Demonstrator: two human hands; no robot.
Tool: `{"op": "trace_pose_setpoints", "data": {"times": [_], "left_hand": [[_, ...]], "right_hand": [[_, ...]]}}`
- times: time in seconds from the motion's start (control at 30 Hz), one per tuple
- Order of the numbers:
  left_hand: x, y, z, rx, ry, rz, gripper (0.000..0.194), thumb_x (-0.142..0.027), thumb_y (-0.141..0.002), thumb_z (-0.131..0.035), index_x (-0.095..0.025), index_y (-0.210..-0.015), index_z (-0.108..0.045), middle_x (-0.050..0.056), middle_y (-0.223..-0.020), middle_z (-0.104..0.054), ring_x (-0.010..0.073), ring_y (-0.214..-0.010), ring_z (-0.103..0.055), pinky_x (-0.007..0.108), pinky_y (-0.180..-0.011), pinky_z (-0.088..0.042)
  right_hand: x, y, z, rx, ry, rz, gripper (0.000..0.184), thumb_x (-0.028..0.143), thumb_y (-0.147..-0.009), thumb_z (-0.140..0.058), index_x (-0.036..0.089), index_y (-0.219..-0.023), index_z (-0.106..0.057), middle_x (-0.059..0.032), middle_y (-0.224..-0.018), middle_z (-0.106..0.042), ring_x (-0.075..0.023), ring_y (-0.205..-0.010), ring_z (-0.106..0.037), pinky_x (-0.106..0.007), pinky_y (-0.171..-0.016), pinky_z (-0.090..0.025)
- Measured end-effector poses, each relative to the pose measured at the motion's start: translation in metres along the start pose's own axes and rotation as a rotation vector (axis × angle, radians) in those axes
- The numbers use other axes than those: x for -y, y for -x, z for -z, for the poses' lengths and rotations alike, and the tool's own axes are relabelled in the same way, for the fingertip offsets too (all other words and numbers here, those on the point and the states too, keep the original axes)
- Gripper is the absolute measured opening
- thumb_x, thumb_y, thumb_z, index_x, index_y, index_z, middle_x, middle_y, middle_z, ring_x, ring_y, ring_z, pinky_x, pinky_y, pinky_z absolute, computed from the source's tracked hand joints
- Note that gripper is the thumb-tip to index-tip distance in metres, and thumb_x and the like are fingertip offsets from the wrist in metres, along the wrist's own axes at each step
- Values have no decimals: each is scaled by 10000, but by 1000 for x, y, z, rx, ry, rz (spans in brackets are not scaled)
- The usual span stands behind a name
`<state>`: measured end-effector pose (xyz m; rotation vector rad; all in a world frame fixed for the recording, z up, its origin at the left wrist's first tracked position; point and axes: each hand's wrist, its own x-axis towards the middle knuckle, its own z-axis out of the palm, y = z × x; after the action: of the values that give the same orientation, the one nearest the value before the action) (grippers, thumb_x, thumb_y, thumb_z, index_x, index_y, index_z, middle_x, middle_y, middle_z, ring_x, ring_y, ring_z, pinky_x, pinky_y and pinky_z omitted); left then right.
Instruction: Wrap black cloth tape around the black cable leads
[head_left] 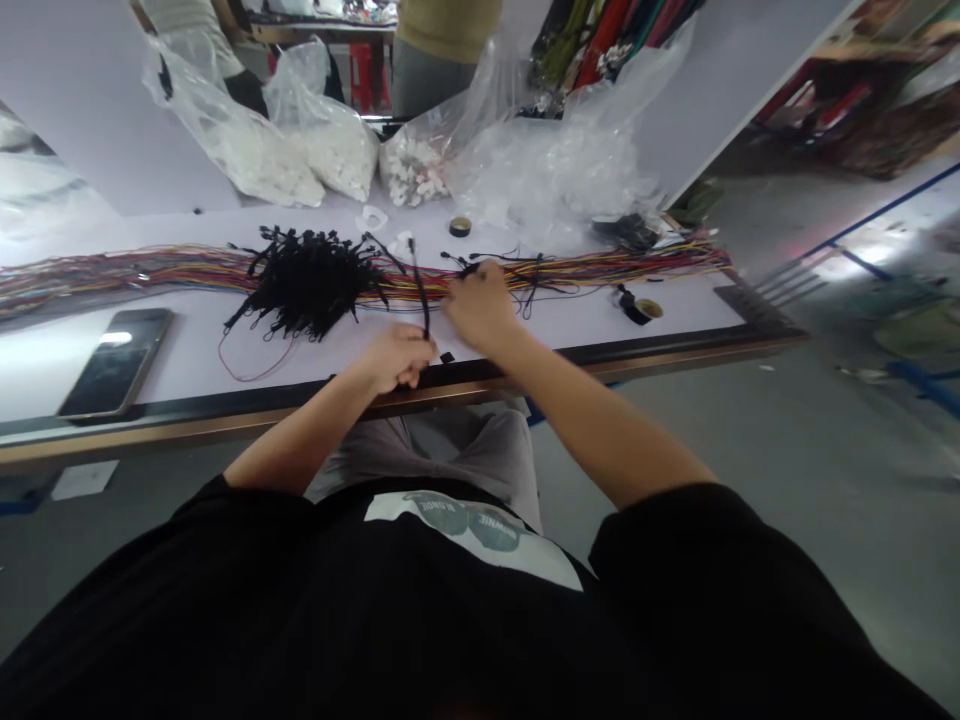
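Note:
My left hand [405, 357] is at the table's front edge, its fingers closed round a short black cable [421, 295]. The cable stands up from the fist, with a small connector at its far end. To the right, my right hand [481, 308] reaches over a long bundle of red, yellow and black wires [585, 268], fingers curled down beside some black connectors; what they pinch is hidden. A large heap of black cables with connectors [311, 280] lies on the bundle to the left. One small black piece [447, 358] rests between my hands near the edge.
Clear plastic bags of white parts [337, 160] line the back. A tape roll [460, 227] lies behind the wires, another tape roll [649, 308] at right. A phone [118, 362] lies at left by the table edge [225, 423]. Another person [446, 45] stands beyond.

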<state>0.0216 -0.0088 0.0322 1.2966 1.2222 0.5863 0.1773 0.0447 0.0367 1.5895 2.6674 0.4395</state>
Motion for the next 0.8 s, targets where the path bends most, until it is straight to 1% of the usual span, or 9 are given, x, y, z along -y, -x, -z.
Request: {"op": "trace_pose_setpoints", "data": {"times": [0.07, 0.13, 0.27, 0.4, 0.47, 0.6, 0.67, 0.73, 0.8], "left_hand": [[6, 7, 0, 52, -18, -11, 122, -126, -693, -519, -156, -575, -518, -80, -373, -438, 42, -285, -353, 172, -360, -292], [11, 10, 2, 69, -67, -47, 130, -169, -712, -538, -151, -584, -528, -66, -416, -488, 51, -330, -433, 170, -396, -332], [11, 5, 5, 103, -360, -154, 222, -189, -725, -537, -151, -507, -520, -47, -412, -499, 70, -386, -487, 180, -467, -366], [8, 0, 3, 146, -545, -202, 248, -206, -734, -536, -159, -491, -543, -31, -415, -511, 99, -428, -514, 198, -512, -382], [12, 0, -1, 66, -601, -219, 242, -263, -775, -529, -156, -569, -597, -4, -491, -581, 121, -487, -554, 211, -542, -393], [24, 0, -13, -235, -845, -276, 344, -341, -875, -411, -133, -801, -674, 118, -808, -707, 206, -724, -643, 270, -646, -418], [27, 0, -16, -272, -947, -253, 381, -339, -894, -367, -117, -898, -676, 160, -892, -707, 241, -796, -655, 297, -684, -426], [25, 0, -11, -278, -1006, -197, 380, -316, -898, -352, -110, -937, -669, 171, -915, -703, 256, -827, -660, 307, -706, -434], [19, 2, 5, -328, -1042, -119, 371, -284, -897, -340, -105, -944, -661, 178, -926, -696, 275, -864, -658, 319, -724, -443]], "right_hand": [[-21, -1, 1, -15, -65, -222, 281, 131, -815, -430, 143, -822, -710, -100, -831, -666, -226, -823, -552, -431, -829, -278], [-34, 4, 6, -31, -137, -284, 288, 253, -847, -437, 143, -863, -703, -88, -819, -662, -221, -773, -565, -395, -762, -329], [-15, 23, 17, 21, -717, -23, 314, 429, -806, -524, 187, -927, -684, -19, -860, -683, -169, -776, -580, -277, -684, -373], [20, 37, 14, -36, -704, -35, 212, 367, -773, -558, 200, -753, -687, -17, -777, -685, -161, -754, -565, -271, -675, -355], [28, 39, 8, -115, -771, -124, 212, 360, -762, -551, 200, -674, -658, -11, -706, -654, -153, -702, -536, -268, -651, -347], [37, 35, -7, -289, -1053, -370, 330, 447, -737, -540, 205, -518, -487, 28, -549, -475, -124, -584, -419, -253, -568, -311], [42, 33, -10, -295, -1164, -392, 385, 493, -727, -535, 208, -495, -419, 41, -520, -395, -112, -551, -370, -250, -542, -293], [41, 32, -9, -252, -1191, -355, 386, 527, -733, -525, 206, -527, -462, 38, -536, -422, -117, -559, -394, -249, -549, -307], [30, 31, -7, -221, -1061, -362, 369, 544, -752, -509, 202, -624, -567, 14, -605, -526, -142, -615, -470, -262, -594, -337]]}}
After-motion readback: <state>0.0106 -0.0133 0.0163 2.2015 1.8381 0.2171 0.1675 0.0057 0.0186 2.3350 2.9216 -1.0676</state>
